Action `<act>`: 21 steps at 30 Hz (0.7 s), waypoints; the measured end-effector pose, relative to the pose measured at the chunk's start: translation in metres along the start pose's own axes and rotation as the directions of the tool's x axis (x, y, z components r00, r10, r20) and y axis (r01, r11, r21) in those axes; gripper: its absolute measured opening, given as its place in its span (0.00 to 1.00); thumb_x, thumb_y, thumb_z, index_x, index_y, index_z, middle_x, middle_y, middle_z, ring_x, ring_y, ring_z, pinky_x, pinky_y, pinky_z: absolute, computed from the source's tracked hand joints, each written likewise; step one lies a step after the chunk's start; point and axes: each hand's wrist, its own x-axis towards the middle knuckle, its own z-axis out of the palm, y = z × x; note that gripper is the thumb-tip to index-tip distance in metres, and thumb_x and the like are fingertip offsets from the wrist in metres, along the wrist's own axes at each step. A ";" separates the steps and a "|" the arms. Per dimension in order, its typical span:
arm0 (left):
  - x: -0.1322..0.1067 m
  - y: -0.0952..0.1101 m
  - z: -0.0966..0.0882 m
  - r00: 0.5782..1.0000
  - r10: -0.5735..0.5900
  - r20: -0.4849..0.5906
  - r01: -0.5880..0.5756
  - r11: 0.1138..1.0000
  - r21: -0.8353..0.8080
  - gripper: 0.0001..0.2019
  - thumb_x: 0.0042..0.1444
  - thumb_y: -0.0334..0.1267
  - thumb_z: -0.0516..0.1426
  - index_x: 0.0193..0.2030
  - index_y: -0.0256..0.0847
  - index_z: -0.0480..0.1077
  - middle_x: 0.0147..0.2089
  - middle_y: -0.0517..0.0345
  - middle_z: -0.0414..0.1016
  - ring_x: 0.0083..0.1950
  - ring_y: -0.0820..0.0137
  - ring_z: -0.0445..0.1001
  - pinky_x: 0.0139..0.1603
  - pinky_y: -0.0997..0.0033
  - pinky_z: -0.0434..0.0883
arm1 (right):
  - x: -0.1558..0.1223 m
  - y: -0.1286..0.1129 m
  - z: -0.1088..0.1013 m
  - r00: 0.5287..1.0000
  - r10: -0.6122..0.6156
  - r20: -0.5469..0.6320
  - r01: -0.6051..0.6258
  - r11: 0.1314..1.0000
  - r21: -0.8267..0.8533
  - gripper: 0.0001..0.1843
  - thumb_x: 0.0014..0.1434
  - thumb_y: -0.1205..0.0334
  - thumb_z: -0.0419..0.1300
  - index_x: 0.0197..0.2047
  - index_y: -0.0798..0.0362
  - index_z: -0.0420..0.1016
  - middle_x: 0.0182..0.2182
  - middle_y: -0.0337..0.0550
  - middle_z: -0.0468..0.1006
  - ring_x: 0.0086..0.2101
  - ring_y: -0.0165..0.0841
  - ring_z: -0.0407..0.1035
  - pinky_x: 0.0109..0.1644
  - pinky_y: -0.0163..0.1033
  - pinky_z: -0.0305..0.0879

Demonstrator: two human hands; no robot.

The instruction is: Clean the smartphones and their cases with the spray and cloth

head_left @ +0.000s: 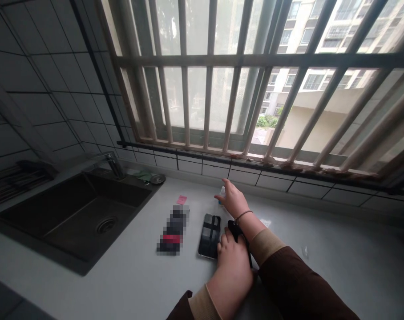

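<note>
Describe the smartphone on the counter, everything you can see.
The smartphone is a slim black slab with rounded corners, lying flat and screen up. Its glossy glass looks unlit and shows pale reflected streaks. It sits on the pale countertop, its long axis running away from the viewer at a slight angle. The left hand's fingers are at its right edge; touching or just beside it, I cannot tell.
</note>
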 end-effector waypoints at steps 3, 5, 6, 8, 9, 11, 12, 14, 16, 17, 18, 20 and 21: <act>-0.001 0.001 -0.003 1.000 -0.003 0.007 0.003 1.000 0.004 0.44 0.45 0.44 0.73 0.69 0.37 0.67 0.79 0.27 0.48 0.77 0.35 0.51 0.73 0.38 0.55 | -0.004 -0.001 -0.007 1.000 -0.005 -0.029 0.004 1.000 -0.014 0.39 0.69 0.48 0.63 0.74 0.56 0.54 0.62 0.60 0.74 0.56 0.46 0.75 0.53 0.44 0.71; -0.001 0.001 -0.004 1.000 -0.010 0.014 0.010 1.000 0.002 0.44 0.43 0.43 0.74 0.68 0.38 0.67 0.80 0.28 0.48 0.77 0.34 0.50 0.73 0.38 0.55 | -0.010 0.002 -0.018 0.999 -0.006 -0.053 0.004 1.000 -0.031 0.37 0.72 0.45 0.58 0.74 0.57 0.53 0.63 0.61 0.72 0.58 0.46 0.73 0.55 0.43 0.70; -0.001 0.001 -0.003 1.000 -0.013 0.018 0.013 1.000 -0.002 0.45 0.43 0.42 0.74 0.69 0.38 0.67 0.80 0.29 0.47 0.78 0.34 0.50 0.73 0.38 0.55 | -0.016 0.005 -0.025 0.998 -0.001 -0.061 -0.002 0.998 -0.055 0.36 0.74 0.45 0.56 0.74 0.57 0.53 0.63 0.61 0.72 0.59 0.45 0.72 0.56 0.43 0.70; -0.001 0.000 -0.002 1.000 -0.012 0.024 0.012 1.000 -0.013 0.47 0.42 0.42 0.74 0.70 0.38 0.66 0.80 0.29 0.46 0.78 0.35 0.49 0.74 0.39 0.55 | -0.032 0.017 -0.044 0.998 0.031 -0.058 -0.041 0.982 -0.187 0.29 0.76 0.48 0.51 0.72 0.55 0.58 0.60 0.59 0.75 0.58 0.43 0.73 0.58 0.42 0.68; 0.000 0.000 -0.001 1.000 -0.008 0.022 0.009 1.000 -0.017 0.47 0.42 0.42 0.74 0.70 0.37 0.66 0.80 0.28 0.45 0.78 0.35 0.48 0.74 0.40 0.55 | -0.043 0.026 -0.056 0.997 0.060 -0.046 -0.069 0.970 -0.234 0.24 0.76 0.50 0.51 0.68 0.55 0.64 0.57 0.58 0.77 0.55 0.43 0.74 0.57 0.42 0.68; 0.000 0.000 0.000 1.000 -0.003 0.015 0.004 1.000 -0.017 0.47 0.43 0.42 0.74 0.70 0.35 0.66 0.80 0.27 0.45 0.79 0.36 0.48 0.74 0.43 0.56 | -0.069 0.049 -0.079 0.990 0.136 -0.027 -0.138 0.943 -0.304 0.16 0.75 0.55 0.53 0.58 0.55 0.72 0.50 0.59 0.80 0.49 0.46 0.77 0.53 0.45 0.69; 0.000 0.000 0.000 1.000 -0.002 0.010 0.003 1.000 -0.011 0.46 0.43 0.41 0.73 0.70 0.34 0.66 0.80 0.26 0.45 0.79 0.37 0.48 0.74 0.44 0.56 | -0.083 0.061 -0.091 0.982 0.186 -0.023 -0.182 0.922 -0.341 0.14 0.74 0.56 0.55 0.55 0.57 0.73 0.46 0.61 0.80 0.46 0.48 0.78 0.50 0.47 0.69; 0.000 0.001 0.000 1.000 -0.002 0.001 0.002 1.000 0.005 0.47 0.43 0.41 0.73 0.71 0.33 0.65 0.80 0.26 0.46 0.79 0.38 0.48 0.75 0.46 0.56 | -0.112 0.087 -0.108 0.946 0.323 -0.031 -0.306 0.856 -0.417 0.14 0.71 0.57 0.58 0.51 0.61 0.73 0.40 0.64 0.81 0.41 0.53 0.80 0.44 0.49 0.69; -0.001 0.003 0.000 1.000 -0.003 -0.006 0.003 1.000 0.024 0.46 0.44 0.42 0.73 0.71 0.34 0.66 0.80 0.27 0.48 0.79 0.39 0.50 0.74 0.48 0.57 | -0.139 0.109 -0.117 0.850 0.526 0.006 -0.439 0.715 -0.545 0.18 0.73 0.52 0.55 0.52 0.60 0.71 0.39 0.64 0.81 0.40 0.54 0.81 0.43 0.49 0.70; -0.001 0.003 -0.001 1.000 -0.001 -0.011 0.001 0.999 0.034 0.46 0.44 0.42 0.73 0.70 0.35 0.66 0.80 0.28 0.49 0.79 0.39 0.50 0.74 0.49 0.57 | -0.149 0.117 -0.118 0.824 0.566 0.033 -0.453 0.692 -0.562 0.19 0.73 0.51 0.54 0.52 0.60 0.71 0.39 0.63 0.81 0.40 0.54 0.81 0.42 0.49 0.70; -0.001 0.004 -0.001 1.000 0.000 -0.015 0.001 0.999 0.045 0.45 0.43 0.42 0.73 0.70 0.35 0.67 0.79 0.29 0.50 0.78 0.40 0.51 0.74 0.49 0.57 | -0.159 0.124 -0.117 0.811 0.582 0.058 -0.458 0.693 -0.557 0.18 0.73 0.52 0.54 0.51 0.60 0.71 0.39 0.63 0.82 0.40 0.54 0.81 0.42 0.49 0.70; -0.001 0.005 -0.001 1.000 -0.002 -0.021 0.003 0.998 0.067 0.44 0.43 0.43 0.73 0.68 0.36 0.68 0.79 0.30 0.51 0.78 0.40 0.53 0.74 0.50 0.58 | -0.171 0.133 -0.113 0.809 0.581 0.082 -0.459 0.714 -0.528 0.13 0.70 0.57 0.57 0.50 0.60 0.72 0.38 0.62 0.83 0.39 0.51 0.82 0.43 0.47 0.70; -0.001 0.006 -0.001 1.000 -0.003 -0.024 0.005 0.997 0.077 0.43 0.43 0.43 0.72 0.68 0.36 0.69 0.79 0.30 0.52 0.77 0.40 0.54 0.74 0.50 0.58 | -0.174 0.136 -0.111 0.814 0.574 0.086 -0.459 0.727 -0.510 0.11 0.68 0.60 0.59 0.48 0.60 0.73 0.37 0.62 0.83 0.39 0.49 0.82 0.42 0.45 0.70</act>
